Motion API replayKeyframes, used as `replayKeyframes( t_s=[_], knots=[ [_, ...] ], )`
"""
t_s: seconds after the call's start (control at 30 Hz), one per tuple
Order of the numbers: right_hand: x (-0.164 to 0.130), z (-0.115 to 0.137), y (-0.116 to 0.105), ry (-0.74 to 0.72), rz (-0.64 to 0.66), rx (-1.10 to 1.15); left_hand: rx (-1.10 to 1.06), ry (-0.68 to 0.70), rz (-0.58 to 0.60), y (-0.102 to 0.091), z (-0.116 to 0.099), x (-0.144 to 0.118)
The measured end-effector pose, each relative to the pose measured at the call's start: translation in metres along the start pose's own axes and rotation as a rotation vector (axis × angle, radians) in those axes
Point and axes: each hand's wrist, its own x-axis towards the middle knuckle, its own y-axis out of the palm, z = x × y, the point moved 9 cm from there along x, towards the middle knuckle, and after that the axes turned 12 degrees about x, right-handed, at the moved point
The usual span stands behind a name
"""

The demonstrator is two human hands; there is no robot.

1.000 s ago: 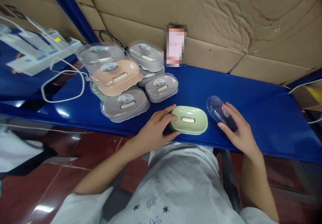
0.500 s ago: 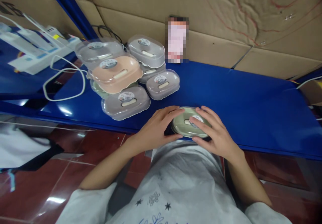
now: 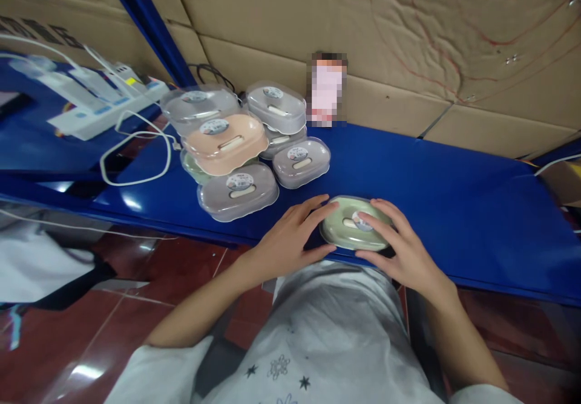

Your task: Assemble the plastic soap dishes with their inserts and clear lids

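A small oval green plastic box [image 3: 345,233] with a clear cover, a round label and a cream oblong piece on top rests near the front edge of the blue table. My left hand [image 3: 297,234] grips its left end, fingertips at the far rim and thumb at the near rim. Round the right end curls my right hand [image 3: 399,237], with one finger lying across the top by the label and the thumb at the near side. What lies under the palm of the right hand is hidden.
Left of my hands is a group of similar boxes, some stacked: a peach box [image 3: 227,144], a grey box [image 3: 238,192] and several more. A blurred-out phone-shaped thing [image 3: 327,92] leans on the cardboard wall [image 3: 272,59]. A white power strip [image 3: 109,110] with looping cables lies far left.
The whole view has shifted, so the table and boxes appear slightly lower and further right. Both hands stay around the green box, with only slight finger movement.
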Motion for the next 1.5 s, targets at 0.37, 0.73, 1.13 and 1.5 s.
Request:
replayKeyframes(
  t_s=[0.37, 0.73, 1.13, 1.5],
  knots=[
    [0.130, -0.020, -0.018, -0.073, -0.039, -0.031, 0.039, 0.010, -0.091, -0.006, 0.000, 0.001],
    [0.195, -0.032, 0.017, -0.260, 0.191, -0.035, 0.024, 0.087, -0.132, -0.010, -0.006, 0.001],
    [0.117, -0.054, -0.012, -0.139, 0.125, -0.155, 0.048, 0.105, -0.132, -0.010, -0.007, 0.001],
    [0.050, -0.155, -0.033, 0.231, 0.101, -0.216, 0.527, 0.383, 0.023, 0.020, -0.036, -0.008]
  ],
)
